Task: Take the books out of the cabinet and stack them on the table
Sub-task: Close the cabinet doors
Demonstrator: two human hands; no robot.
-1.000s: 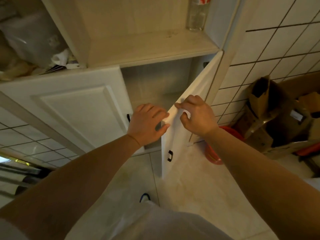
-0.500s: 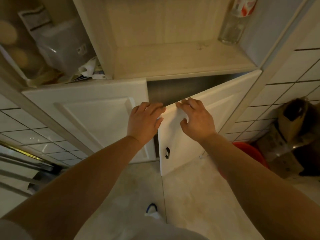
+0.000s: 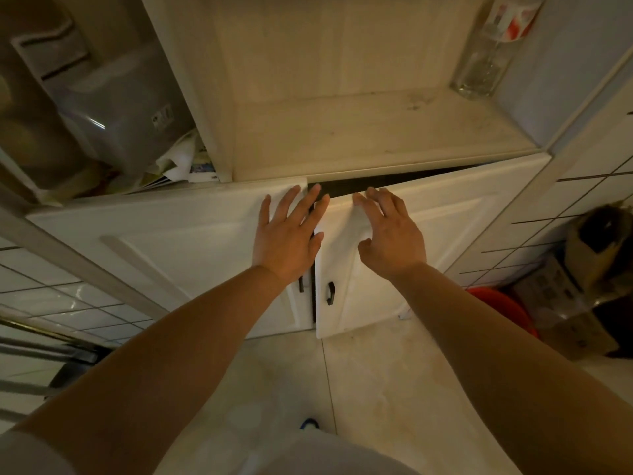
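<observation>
Under the shelf, the white cabinet [image 3: 445, 241] stands slightly ajar.

bottle [image 3: 486, 53] label, box [image 3: 568, 296] print, unreadable

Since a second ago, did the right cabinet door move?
Yes. The right door swung toward shut, nearer the left door; only a narrow dark gap remains under the shelf.

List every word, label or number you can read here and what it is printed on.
None can be read.
Bottle: red and white label, print too blurred.
Grey plastic container: small sticker, too small.
Papers on the left shelf: print illegible.
</observation>
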